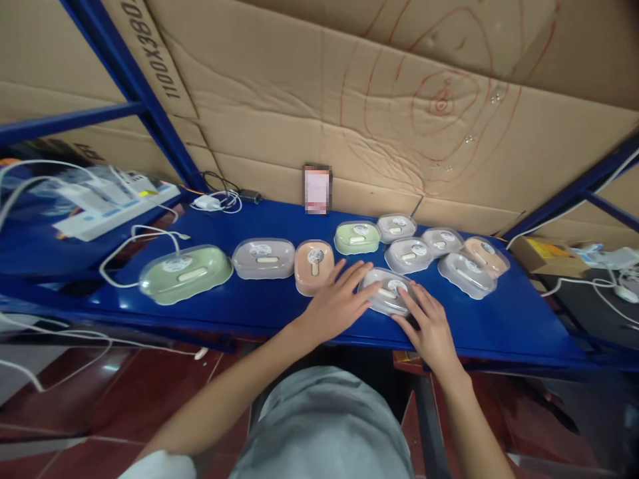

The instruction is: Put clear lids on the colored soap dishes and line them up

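A grey oval container with a clear lid (383,279) lies near the front edge of the blue table, between my two hands. A round label and a pale, pill-shaped strip show on its top. My left hand (342,299) reaches over its left end, fingers spread and stretched out. At the right end, my right hand (430,326) touches the lid with extended fingers, its thumb apart by the front edge. Neither hand is wrapped round the container. Just left of my left hand stands a peach container (314,266), partly behind the fingers.
Left on the table (279,303) are a green container (187,283) and a grey one (263,258). Behind my hands stand another green container (357,238) and several grey and peach ones. A power strip (114,216), white cables and a pixelated upright card (317,189) are farther back.
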The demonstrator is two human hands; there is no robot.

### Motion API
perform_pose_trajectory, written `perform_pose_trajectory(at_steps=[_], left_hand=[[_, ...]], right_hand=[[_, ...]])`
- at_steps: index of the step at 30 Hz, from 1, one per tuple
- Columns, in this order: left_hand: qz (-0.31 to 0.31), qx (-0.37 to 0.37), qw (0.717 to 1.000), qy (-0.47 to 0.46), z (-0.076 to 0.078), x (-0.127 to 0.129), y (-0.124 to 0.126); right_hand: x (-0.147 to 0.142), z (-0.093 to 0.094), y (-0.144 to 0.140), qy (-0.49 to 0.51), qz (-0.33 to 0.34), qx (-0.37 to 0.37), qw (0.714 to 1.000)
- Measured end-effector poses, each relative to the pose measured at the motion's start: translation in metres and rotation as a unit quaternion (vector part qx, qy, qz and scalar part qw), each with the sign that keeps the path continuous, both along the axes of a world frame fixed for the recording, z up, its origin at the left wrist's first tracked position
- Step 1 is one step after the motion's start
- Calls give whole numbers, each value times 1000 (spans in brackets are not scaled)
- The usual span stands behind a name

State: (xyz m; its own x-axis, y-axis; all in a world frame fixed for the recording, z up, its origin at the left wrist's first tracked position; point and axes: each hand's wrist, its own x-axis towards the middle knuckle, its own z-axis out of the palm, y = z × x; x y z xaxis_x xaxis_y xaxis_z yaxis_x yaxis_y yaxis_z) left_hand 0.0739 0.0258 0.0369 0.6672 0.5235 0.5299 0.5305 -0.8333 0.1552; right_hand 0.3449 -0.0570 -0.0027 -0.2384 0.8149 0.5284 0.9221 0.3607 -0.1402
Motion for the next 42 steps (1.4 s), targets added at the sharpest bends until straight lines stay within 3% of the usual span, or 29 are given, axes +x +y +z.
perform_pose_trajectory(at_steps=[3, 5, 8, 12, 16, 19, 21, 24, 29, 31, 35, 38, 42], left_hand=[[154, 11, 988, -7, 14, -31, -7], [220, -10, 975, 15, 17, -50, -6], [220, -47, 972, 68, 18, -69, 7], [190, -78, 972, 112, 25, -77, 41], [216, -108, 959, 150, 41, -68, 79], [260, -137, 939, 180, 50, -57, 103], [270, -157, 930, 194, 55, -56, 119], [271, -192, 922, 197, 61, -75, 144], [320, -199, 912, 165, 61, -116, 171], [326, -155, 919, 162, 57, -114, 168], [277, -95, 942, 161, 45, -88, 149], [234, -97, 950, 181, 31, -73, 139], [199, -136, 955, 174, 23, -76, 137]], right_hand=[[-5, 17, 7, -31, -13, -5, 999], [-10, 34, 21, -30, 2, -11, 999], [-19, 65, 65, -28, 63, -45, 997], [-31, 92, 154, -54, 138, -127, 981], [-38, 94, 227, -97, 125, -246, 956], [-37, 91, 254, -101, 145, -280, 944], [-35, 92, 261, -94, 163, -284, 940], [-31, 96, 264, -78, 173, -295, 937], [-43, 107, 253, -95, 124, -199, 967], [-53, 112, 242, -115, 131, -197, 965], [-71, 108, 221, -145, 158, -264, 940], [-80, 96, 216, -155, 142, -287, 935], [-78, 91, 220, -128, 159, -289, 935]])
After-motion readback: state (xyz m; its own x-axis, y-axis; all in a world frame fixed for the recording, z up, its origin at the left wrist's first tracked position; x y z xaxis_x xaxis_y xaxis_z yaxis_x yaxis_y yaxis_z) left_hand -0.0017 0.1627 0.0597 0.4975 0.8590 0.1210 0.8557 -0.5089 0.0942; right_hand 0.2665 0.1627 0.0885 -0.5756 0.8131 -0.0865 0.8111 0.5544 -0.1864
